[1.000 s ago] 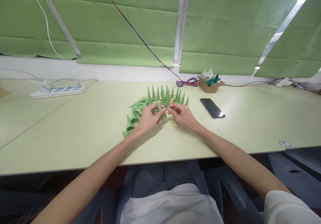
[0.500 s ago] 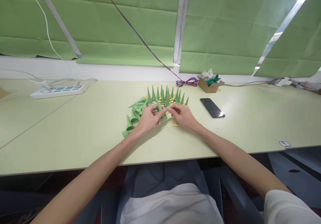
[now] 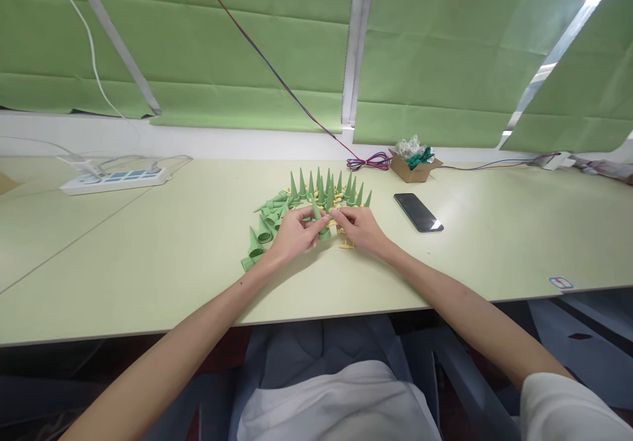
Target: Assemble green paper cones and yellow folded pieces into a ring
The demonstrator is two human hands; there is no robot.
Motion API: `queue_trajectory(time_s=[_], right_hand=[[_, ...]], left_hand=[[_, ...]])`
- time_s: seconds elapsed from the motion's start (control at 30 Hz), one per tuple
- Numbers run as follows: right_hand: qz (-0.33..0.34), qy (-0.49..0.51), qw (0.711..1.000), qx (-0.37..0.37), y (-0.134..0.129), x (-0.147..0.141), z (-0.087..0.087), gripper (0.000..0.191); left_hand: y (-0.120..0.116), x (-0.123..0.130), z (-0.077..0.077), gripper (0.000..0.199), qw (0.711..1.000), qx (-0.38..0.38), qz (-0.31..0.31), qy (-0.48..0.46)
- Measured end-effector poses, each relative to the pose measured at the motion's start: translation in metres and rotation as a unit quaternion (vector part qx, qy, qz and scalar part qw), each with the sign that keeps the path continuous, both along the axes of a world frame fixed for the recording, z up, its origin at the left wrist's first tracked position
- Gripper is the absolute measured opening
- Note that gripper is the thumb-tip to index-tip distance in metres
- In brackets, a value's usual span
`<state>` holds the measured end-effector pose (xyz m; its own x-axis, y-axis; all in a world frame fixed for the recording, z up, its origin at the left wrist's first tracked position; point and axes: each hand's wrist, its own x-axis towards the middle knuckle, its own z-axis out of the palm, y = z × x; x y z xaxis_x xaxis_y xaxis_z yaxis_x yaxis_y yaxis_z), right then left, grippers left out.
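Observation:
My left hand (image 3: 297,231) is closed around a green plant watering spike (image 3: 324,233), a hollow cone held tilted with its tip up. Fingertips of my right hand (image 3: 362,227) pinch a small yellow valve, mostly hidden, against the side of that spike. Behind both hands, several green spikes with yellow valves (image 3: 302,184) stand upright. Loose green spikes (image 3: 255,246) lie heaped to the left of my left hand. Under and beside my right hand are loose yellow valves (image 3: 347,246), partly covered by it.
A black phone (image 3: 419,213) lies to the right. Behind it stands a small cardboard box (image 3: 414,172) holding clear plastic and green material, beside a coiled red-and-blue cable (image 3: 370,161). A white power strip (image 3: 116,180) is at the back left. The table's front edge runs close to my body.
The held spike has turned slightly more upright and shifted a little right. My hands stay together in nearly the same place.

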<state>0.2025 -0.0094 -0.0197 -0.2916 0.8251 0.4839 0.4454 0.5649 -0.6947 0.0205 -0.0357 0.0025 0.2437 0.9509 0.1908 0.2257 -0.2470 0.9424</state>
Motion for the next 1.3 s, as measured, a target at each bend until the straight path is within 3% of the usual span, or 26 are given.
queue_trajectory(time_s=[0.2,0.37,0.57,1.0,1.3], right_hand=[[0.0,0.004,1.0,0.002,-0.0016,0.0003,0.0014,0.054],[0.037,0.039,0.998,-0.017,-0.005,0.0022,0.0035,0.029],[0.075,0.03,0.997,-0.001,-0.0042,0.0023,0.0016,0.021],[0.034,-0.019,0.999,0.01,-0.0038,0.0011,0.002,0.045],[0.024,-0.031,0.999,-0.001,-0.003,0.001,0.0018,0.047]], left_hand=[[0.0012,0.0002,-0.0003,0.033,1.0,0.012,0.015,0.008],[0.0019,-0.0009,0.0007,0.03,0.998,0.014,0.056,-0.003],[0.0005,-0.0003,0.0018,0.029,0.998,0.015,0.061,-0.002],[0.0004,0.0001,-0.0006,0.04,0.999,0.034,0.035,0.011],[0.0,0.0014,-0.0006,0.039,0.999,0.032,0.038,0.013]])
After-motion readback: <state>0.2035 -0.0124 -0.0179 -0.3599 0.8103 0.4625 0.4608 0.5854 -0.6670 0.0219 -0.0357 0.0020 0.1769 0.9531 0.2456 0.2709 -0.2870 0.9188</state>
